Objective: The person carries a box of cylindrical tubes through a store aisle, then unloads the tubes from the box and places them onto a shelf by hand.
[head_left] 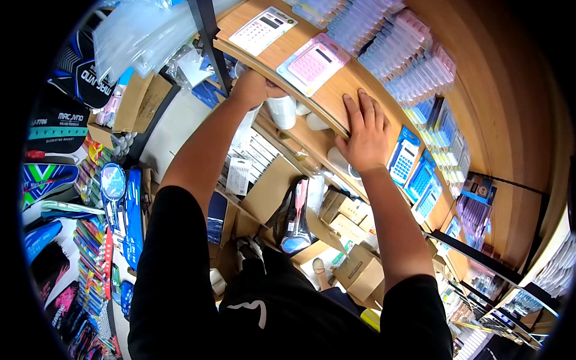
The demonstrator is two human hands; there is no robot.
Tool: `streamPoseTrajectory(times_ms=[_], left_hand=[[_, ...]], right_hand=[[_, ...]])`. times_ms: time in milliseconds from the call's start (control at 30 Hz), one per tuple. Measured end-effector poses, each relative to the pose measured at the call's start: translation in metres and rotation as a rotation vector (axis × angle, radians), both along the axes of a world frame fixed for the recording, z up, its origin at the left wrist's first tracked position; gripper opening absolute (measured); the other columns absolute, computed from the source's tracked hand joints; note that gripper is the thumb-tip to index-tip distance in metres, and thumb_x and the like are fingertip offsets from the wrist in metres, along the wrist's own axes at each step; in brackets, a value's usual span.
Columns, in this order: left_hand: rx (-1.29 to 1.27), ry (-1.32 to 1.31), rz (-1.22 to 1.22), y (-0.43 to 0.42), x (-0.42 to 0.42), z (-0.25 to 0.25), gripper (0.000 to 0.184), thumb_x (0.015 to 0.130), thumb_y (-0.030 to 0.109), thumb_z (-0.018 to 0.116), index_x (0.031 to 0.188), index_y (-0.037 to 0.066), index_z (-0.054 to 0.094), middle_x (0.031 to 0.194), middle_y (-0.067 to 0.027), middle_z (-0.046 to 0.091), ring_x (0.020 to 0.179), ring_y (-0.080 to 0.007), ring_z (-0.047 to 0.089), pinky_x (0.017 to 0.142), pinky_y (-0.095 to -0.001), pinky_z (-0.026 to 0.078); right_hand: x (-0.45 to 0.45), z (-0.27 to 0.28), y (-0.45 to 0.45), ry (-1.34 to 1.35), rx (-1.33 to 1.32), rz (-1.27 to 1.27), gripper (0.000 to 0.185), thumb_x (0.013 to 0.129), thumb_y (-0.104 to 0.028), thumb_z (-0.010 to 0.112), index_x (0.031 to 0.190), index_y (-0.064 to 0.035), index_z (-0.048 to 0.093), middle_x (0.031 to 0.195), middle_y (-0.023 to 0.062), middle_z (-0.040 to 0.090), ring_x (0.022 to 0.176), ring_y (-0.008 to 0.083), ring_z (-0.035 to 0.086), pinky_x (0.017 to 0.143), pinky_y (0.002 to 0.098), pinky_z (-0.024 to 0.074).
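Note:
My left hand (253, 89) reaches in at the edge of the wooden shelf (255, 57), beside a white cylindrical item (281, 112) on the level below. Its fingers look curled; the shelf edge partly hides them, and what they hold cannot be made out. My right hand (367, 137) lies with fingers stretched out on the upper shelf surface, thumb near the front edge. To its left on that surface are a pink packaged calculator (313, 63) and a white one (264, 30). Close by on its right sits a blue packaged calculator (404, 156).
Clear plastic packs (414, 57) line the shelf's back. Below are an open cardboard box (270, 191), a racket in a dark case (297, 219) and smaller cartons (362, 273). At left hang badminton racket bags (57, 123). A black post (210, 42) stands beside my left hand.

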State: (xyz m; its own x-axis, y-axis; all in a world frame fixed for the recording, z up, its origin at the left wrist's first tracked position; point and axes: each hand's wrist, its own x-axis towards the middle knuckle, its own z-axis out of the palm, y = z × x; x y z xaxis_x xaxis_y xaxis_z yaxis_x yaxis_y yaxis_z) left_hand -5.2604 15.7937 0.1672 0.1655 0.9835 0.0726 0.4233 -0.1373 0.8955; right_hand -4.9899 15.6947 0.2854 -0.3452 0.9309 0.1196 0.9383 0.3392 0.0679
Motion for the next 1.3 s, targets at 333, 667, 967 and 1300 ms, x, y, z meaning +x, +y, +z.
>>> streamPoseTrajectory(times_ms=[333, 667, 967, 1300], left_hand=[[-0.015, -0.071, -0.217, -0.004, 0.014, 0.012, 0.053, 0.069, 0.029, 0.088, 0.110, 0.003, 0.067, 0.108, -0.0141, 0.070, 0.100, -0.0261, 0.066, 0.088, -0.0365, 0.050], [0.106, 0.374, -0.471, -0.012, 0.002, 0.008, 0.052, 0.055, 0.031, 0.092, 0.088, 0.002, 0.064, 0.095, -0.0131, 0.069, 0.094, -0.0301, 0.063, 0.082, -0.0398, 0.051], [0.120, 0.498, -0.396, -0.006, 0.028, -0.003, 0.058, 0.061, 0.032, 0.088, 0.109, 0.005, 0.069, 0.111, -0.0156, 0.067, 0.107, -0.0314, 0.063, 0.091, -0.0396, 0.050], [0.080, 0.580, -0.212, 0.019, 0.035, -0.033, 0.071, 0.071, 0.039, 0.084, 0.130, 0.008, 0.060, 0.132, -0.0120, 0.060, 0.124, -0.0275, 0.054, 0.107, -0.0358, 0.041]], right_hand=[[-0.001, -0.002, 0.001, -0.026, 0.003, -0.003, 0.089, 0.069, -0.031, 0.079, 0.147, -0.0221, 0.037, 0.154, 0.0091, 0.032, 0.138, 0.0300, 0.034, 0.113, 0.0474, 0.0272], [0.000, -0.006, 0.001, -0.006, 0.039, 0.006, 0.087, 0.069, -0.032, 0.078, 0.146, -0.0224, 0.040, 0.153, 0.0087, 0.035, 0.137, 0.0302, 0.036, 0.112, 0.0474, 0.0284], [0.000, -0.006, 0.001, 0.025, 0.050, 0.014, 0.085, 0.069, -0.032, 0.079, 0.145, -0.0230, 0.041, 0.151, 0.0085, 0.036, 0.136, 0.0302, 0.037, 0.112, 0.0472, 0.0287], [0.003, -0.011, 0.002, 0.014, 0.060, 0.017, 0.085, 0.070, -0.034, 0.079, 0.145, -0.0237, 0.040, 0.151, 0.0087, 0.036, 0.137, 0.0303, 0.036, 0.112, 0.0483, 0.0289]])
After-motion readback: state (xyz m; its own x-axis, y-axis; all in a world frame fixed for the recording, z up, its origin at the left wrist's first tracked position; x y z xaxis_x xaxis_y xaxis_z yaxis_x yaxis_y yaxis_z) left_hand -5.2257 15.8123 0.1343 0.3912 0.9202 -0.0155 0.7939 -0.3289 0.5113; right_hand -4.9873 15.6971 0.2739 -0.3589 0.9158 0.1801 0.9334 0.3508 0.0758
